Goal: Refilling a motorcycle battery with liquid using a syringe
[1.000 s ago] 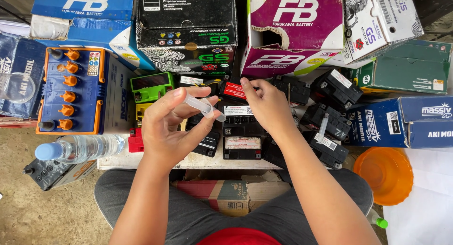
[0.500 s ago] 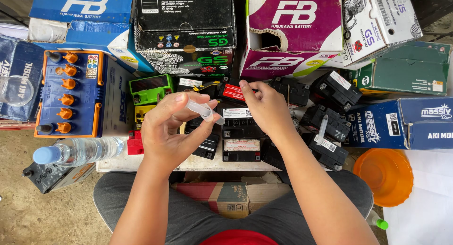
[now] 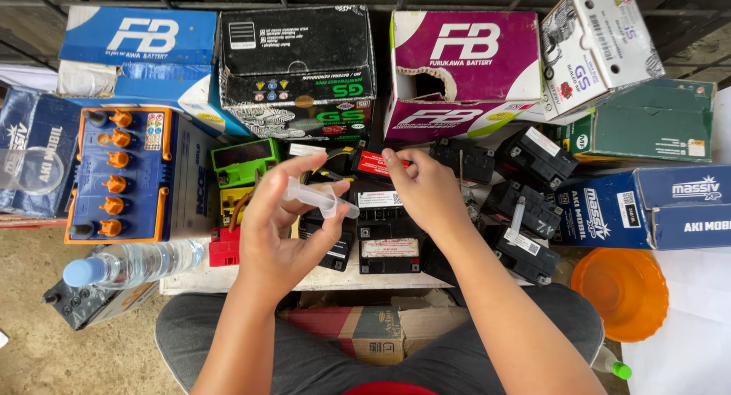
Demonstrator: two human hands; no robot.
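My left hand (image 3: 283, 227) holds a clear plastic syringe (image 3: 320, 197) between thumb and fingers, its tip pointing right and down over a small black battery (image 3: 390, 235). My right hand (image 3: 426, 189) rests on the cluster of small black batteries, its fingertips touching a black battery with a red label (image 3: 373, 164). Whether it grips anything I cannot tell. Another syringe (image 3: 518, 214) stands in a black battery (image 3: 525, 246) at the right.
A large blue battery with orange caps (image 3: 114, 174) sits at the left, a water bottle (image 3: 129, 262) lying below it. Cardboard battery boxes (image 3: 464, 60) line the back. An orange bowl (image 3: 620, 285) is at the right, a green battery (image 3: 244, 157) left of centre.
The view has shifted down slightly. Both hands stay in nearly the same place, and the syringe remains in my left hand.
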